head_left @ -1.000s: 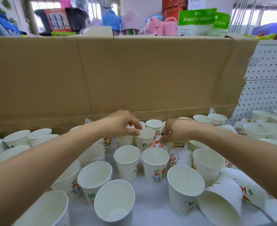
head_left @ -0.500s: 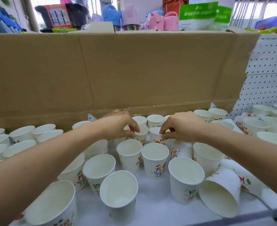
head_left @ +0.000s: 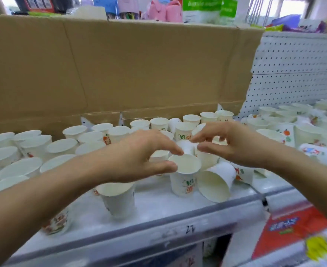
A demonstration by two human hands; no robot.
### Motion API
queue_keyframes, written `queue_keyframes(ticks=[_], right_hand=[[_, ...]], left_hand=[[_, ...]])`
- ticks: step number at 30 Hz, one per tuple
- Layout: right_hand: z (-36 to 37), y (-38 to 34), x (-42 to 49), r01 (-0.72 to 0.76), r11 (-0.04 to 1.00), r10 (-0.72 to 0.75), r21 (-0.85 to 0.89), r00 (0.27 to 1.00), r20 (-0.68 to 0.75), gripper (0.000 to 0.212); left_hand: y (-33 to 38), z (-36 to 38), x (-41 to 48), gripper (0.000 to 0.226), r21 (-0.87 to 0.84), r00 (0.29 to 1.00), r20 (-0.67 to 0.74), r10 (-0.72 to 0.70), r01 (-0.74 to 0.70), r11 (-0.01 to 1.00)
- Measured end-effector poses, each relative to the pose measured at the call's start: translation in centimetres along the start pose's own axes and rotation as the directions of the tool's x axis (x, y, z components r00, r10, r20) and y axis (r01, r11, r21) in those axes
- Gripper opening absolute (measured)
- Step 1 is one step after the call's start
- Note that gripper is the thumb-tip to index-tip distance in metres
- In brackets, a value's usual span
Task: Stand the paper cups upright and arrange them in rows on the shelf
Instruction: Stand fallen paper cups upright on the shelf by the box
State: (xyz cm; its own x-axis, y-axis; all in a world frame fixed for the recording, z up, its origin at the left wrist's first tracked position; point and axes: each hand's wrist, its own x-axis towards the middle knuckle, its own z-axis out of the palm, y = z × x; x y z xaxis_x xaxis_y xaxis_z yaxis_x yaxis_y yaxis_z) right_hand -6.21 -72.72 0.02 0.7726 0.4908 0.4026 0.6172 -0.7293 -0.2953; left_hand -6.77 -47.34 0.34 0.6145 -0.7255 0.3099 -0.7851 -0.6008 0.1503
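Many white printed paper cups stand on the white shelf [head_left: 158,212], several of them in rows at the left [head_left: 33,147] and along the back [head_left: 191,119]. My left hand [head_left: 139,157] hovers with fingers spread over an upright cup [head_left: 184,170]; the thumb touches its rim. To its right my right hand [head_left: 233,143] is relaxed and holds nothing, its fingertips above the middle cups. A tipped cup [head_left: 214,182] lies on its side next to the upright one, mouth towards me. Another upright cup [head_left: 118,197] stands near the front. One more fallen cup [head_left: 320,153] lies at the right.
A tall cardboard wall [head_left: 139,70] backs the shelf and a white pegboard [head_left: 297,74] stands at the right. The grey front rail [head_left: 189,230] of the shelf bears handwritten digits. Red packaging [head_left: 293,230] sits below right. More cups crowd the right section [head_left: 285,114].
Both hands have let go of the back-row cups, drawn back towards me and opened. The view has pulled back, so the shelf's front rail now shows.
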Motion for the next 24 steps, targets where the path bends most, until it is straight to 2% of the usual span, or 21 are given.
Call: queue_keyframes(ticks=[1,3,6,9,13,15,18,21,24], right_hand=[[-0.2,-0.1,-0.9,0.013,1.000,-0.014,-0.025,0.999,-0.039,0.029],[-0.5,-0.4,-2.7,0.046,0.981,-0.066,-0.191,0.993,-0.097,0.040],[0.3,-1.2,-4.6,0.084,0.893,-0.079,-0.442,0.996,0.030,0.047],[1.4,-0.9,-5.6,0.085,0.855,-0.012,-0.512,0.989,0.145,0.040],[1.3,-0.6,-5.4,0.045,0.839,0.014,-0.543,0.994,0.104,0.022],[0.8,-0.8,-5.0,0.001,0.865,0.032,-0.501,0.998,0.057,0.017],[0.9,-1.3,-3.9,-0.073,0.949,0.080,-0.308,0.997,0.011,0.006],[2.0,-1.6,-2.2,-0.128,0.986,0.139,-0.107,0.985,0.106,0.011],[3.0,-1.5,-1.1,-0.201,0.978,0.187,0.062,0.966,0.178,0.017]], left_hand=[[1.0,0.5,0.0,0.040,0.060,1.000,0.009,0.004,-0.004,0.998],[2.4,1.8,0.3,0.046,0.196,1.000,0.020,-0.006,0.002,0.981],[3.4,3.4,0.8,0.040,0.312,0.998,0.023,-0.063,0.053,0.949],[4.1,3.6,0.6,0.031,0.353,0.986,-0.001,-0.164,0.154,0.923],[4.3,2.6,-1.5,0.031,0.417,0.964,0.019,-0.266,0.234,0.878],[4.1,2.0,-2.5,0.030,0.439,0.951,0.028,-0.309,0.266,0.858],[4.0,1.6,-3.4,0.030,0.466,0.931,0.039,-0.363,0.304,0.831],[3.9,1.4,-3.6,0.030,0.495,0.925,0.044,-0.376,0.307,0.813],[3.8,0.8,-3.8,0.035,0.440,0.920,0.054,-0.389,0.328,0.836]])
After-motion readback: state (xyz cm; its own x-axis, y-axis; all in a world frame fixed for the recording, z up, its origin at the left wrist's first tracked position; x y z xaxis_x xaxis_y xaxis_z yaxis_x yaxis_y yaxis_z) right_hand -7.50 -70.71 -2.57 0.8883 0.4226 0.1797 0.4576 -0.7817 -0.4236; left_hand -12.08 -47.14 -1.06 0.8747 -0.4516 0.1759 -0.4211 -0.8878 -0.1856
